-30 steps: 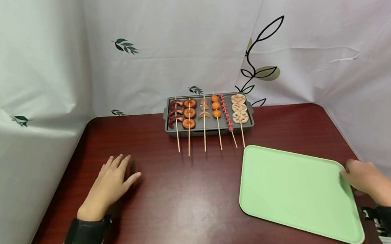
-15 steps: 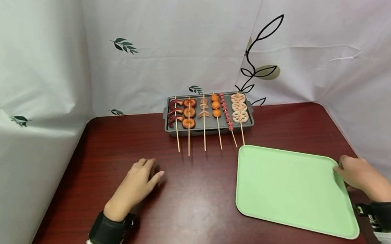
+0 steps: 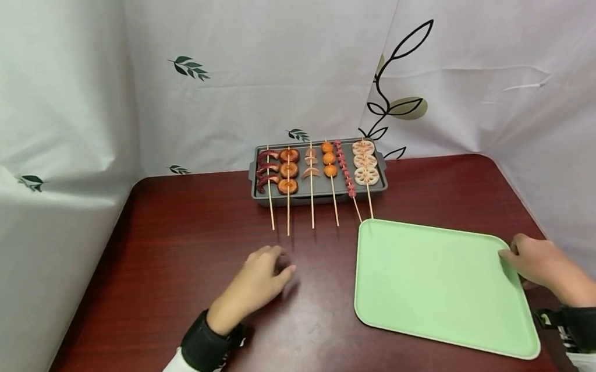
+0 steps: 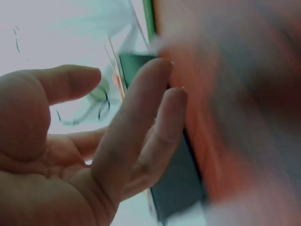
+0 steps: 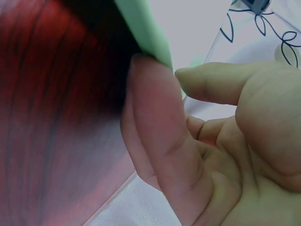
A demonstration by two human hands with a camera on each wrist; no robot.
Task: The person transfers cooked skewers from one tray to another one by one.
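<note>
My right hand (image 3: pixel 543 263) pinches the right rim of a flat light green tray (image 3: pixel 437 286), thumb above and fingers underneath. In the right wrist view the tray's edge (image 5: pixel 149 35) sits between thumb and fingers, above the dark red tabletop. My left hand (image 3: pixel 253 283) holds nothing and hovers over the middle of the table, left of the tray, its fingers loosely bent and thumb apart. Beyond it is a dark grey grill pan (image 3: pixel 299 200) bearing several skewers, among them lotus root slices (image 3: pixel 365 160), orange balls (image 3: pixel 329 158) and mushroom-like caps (image 3: pixel 288 170).
Other skewers carry small pink pieces (image 3: pixel 346 173), pale crescents (image 3: pixel 311 173) and dark purple curled pieces (image 3: pixel 267 168). Their sticks overhang the pan's front; the rightmost ends reach the tray's far-left corner. White patterned cloth (image 3: pixel 267 66) encloses the dark red table (image 3: pixel 174 219).
My left hand has moved right across the table, toward the tray. My right hand has shifted the tray slightly left and away from me. The skewers and pan stay put.
</note>
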